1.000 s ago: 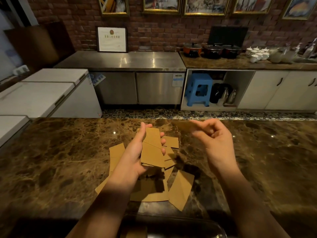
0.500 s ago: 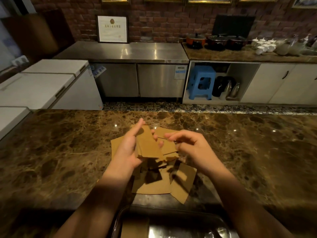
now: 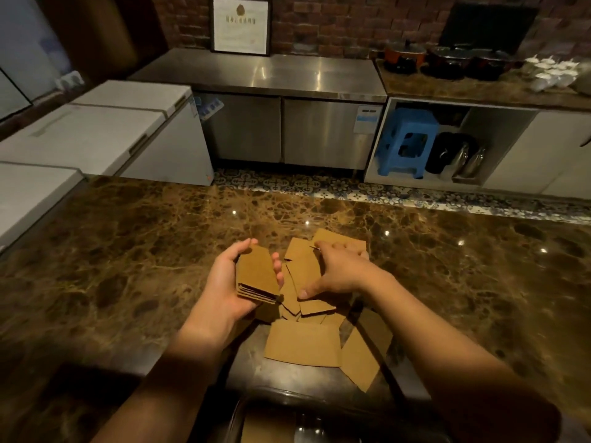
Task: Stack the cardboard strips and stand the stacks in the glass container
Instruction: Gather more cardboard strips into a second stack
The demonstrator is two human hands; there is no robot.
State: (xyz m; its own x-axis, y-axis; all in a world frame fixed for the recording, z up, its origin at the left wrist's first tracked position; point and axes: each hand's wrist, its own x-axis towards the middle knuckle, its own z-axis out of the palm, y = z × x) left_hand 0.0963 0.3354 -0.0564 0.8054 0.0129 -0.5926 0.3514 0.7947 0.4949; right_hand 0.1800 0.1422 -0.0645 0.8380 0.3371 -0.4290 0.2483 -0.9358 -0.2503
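Note:
My left hand holds a squared stack of brown cardboard strips just above the marble counter. To its right, my right hand lies palm down on the loose pile of strips, fingers spread over it; whether it grips one I cannot tell. Two larger strips lie flat nearer to me. The glass container sits at the bottom edge of the view, its rim partly cut off, with cardboard visible inside it.
The brown marble counter stretches wide on both sides of the pile. Beyond its far edge are white chest freezers, a steel cabinet and a blue stool.
The right hand came down from the air onto the loose pile. The left hand lowered and squared its stack. The head tilted down, so the container shows more.

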